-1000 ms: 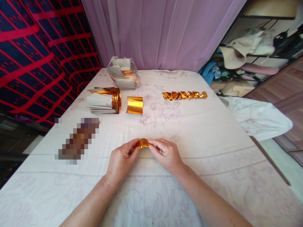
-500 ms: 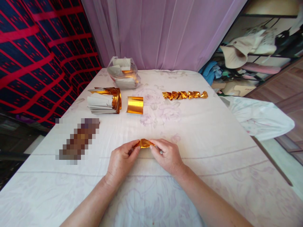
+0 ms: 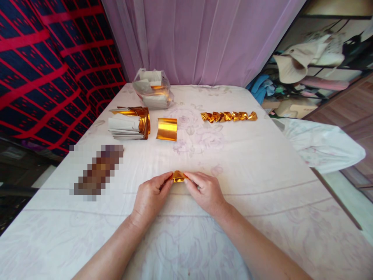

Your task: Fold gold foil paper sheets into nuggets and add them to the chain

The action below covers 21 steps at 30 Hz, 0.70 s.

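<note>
A folded piece of gold foil paper [image 3: 178,176] is stretched between my two hands, low over the near middle of the table. My left hand [image 3: 152,194] pinches its left end between thumb and fingers. Its right end is gripped the same way by my right hand [image 3: 206,193]. Beyond them lies a single curved gold sheet [image 3: 167,129], shiny side up. Left of that sheet stands a thick stack of gold foil paper [image 3: 128,123] with pale backs. A row of folded gold pieces [image 3: 229,116] lies at the back right.
A clear plastic bag [image 3: 153,89] of more paper stands at the table's back left. A blurred-out object [image 3: 99,171] lies on the left of the flowered tablecloth [image 3: 247,163]. Shelves with a cap [image 3: 293,64] stand at the right, and a purple curtain [image 3: 186,42] hangs behind.
The foil piece between my hands has opened a little along its near side and bulges more in the middle. My hands have drawn very slightly closer together.
</note>
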Each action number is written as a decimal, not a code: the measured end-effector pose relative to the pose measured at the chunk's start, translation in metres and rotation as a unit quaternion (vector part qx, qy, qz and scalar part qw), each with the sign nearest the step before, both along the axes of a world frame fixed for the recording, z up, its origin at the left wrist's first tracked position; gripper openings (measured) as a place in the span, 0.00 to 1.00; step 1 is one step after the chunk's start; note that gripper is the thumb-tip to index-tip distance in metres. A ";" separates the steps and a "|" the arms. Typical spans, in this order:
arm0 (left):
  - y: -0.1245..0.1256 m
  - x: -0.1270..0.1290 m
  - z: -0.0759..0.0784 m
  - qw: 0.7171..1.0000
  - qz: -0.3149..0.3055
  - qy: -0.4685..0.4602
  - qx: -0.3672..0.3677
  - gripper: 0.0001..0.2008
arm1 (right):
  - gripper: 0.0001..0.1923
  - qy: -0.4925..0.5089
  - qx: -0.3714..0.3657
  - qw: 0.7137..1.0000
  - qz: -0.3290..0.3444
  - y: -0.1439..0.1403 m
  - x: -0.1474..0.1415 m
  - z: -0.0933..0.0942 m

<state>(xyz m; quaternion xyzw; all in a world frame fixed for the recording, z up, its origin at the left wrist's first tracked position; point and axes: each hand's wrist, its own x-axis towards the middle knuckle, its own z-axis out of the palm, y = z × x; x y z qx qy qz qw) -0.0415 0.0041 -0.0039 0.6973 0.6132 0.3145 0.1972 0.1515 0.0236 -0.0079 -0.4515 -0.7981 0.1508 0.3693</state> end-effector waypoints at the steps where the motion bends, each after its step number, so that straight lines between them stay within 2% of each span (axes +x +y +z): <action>1: 0.000 0.000 0.000 1.000 -0.001 0.005 -0.002 0.13 | 0.12 0.001 0.000 1.000 0.000 0.000 0.000 0.000; 21: -0.001 0.002 0.005 0.999 -0.025 0.023 -0.020 0.14 | 0.13 -0.011 0.003 1.000 -0.004 -0.001 -0.003 0.002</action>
